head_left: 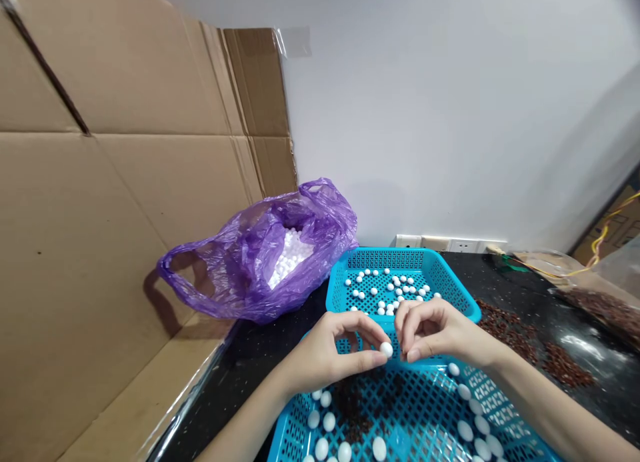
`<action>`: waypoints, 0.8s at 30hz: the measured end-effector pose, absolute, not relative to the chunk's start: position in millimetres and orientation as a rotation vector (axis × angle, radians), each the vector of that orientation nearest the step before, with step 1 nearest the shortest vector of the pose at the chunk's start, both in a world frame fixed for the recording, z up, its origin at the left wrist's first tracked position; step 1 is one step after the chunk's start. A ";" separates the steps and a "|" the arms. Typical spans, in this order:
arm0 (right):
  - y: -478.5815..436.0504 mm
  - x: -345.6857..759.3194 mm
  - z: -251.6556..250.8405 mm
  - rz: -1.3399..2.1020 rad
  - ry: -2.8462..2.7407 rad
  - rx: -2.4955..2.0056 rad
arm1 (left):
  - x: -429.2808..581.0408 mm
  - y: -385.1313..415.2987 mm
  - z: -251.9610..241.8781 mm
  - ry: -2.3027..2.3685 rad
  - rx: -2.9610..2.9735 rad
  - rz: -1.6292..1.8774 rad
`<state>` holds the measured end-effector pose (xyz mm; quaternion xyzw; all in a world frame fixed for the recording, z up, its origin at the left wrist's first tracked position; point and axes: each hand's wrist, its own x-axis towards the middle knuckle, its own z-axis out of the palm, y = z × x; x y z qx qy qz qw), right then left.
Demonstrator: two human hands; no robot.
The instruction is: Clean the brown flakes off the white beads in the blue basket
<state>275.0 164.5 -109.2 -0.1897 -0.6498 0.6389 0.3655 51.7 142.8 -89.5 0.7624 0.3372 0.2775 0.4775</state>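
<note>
just smooth white oval bead [385, 349] pinched in left hand [325, 355]

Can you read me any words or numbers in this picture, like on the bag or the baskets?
None can be read: the purple plastic bag, the blue plastic baskets and the brown cardboard show no writing, and the marks on the box at the far right are too small and blurred to read.
</note>
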 end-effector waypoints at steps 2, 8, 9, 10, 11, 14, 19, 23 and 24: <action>165.4 275.6 -109.8 1.592 -1.688 -0.478 | 52.3 142.1 -89.3 0.810 1.867 0.670; 164.6 278.1 -114.0 1.790 -1.645 -0.530 | 53.2 142.0 -90.7 0.808 1.860 0.662; 164.4 278.2 -114.6 1.803 -1.632 -0.541 | 53.3 141.9 -90.7 0.811 1.871 0.657; 164.3 278.2 -115.2 1.810 -1.622 -0.546 | 53.5 141.6 -90.5 0.816 1.883 0.652; 164.4 278.1 -115.7 1.817 -1.615 -0.547 | 53.8 141.1 -90.1 0.824 1.895 0.647; 164.5 277.7 -116.5 1.843 -1.619 -0.540 | 54.5 139.5 -88.7 0.843 1.934 0.647; 163.7 277.9 -115.4 1.849 -1.607 -0.534 | 55.0 138.8 -87.6 0.833 1.994 0.651; 163.6 277.1 -113.8 1.849 -1.580 -0.524 | 55.0 139.7 -87.9 0.850 2.013 0.665; 163.8 276.9 -113.6 1.848 -1.577 -0.522 | 55.1 140.0 -87.9 0.854 2.014 0.667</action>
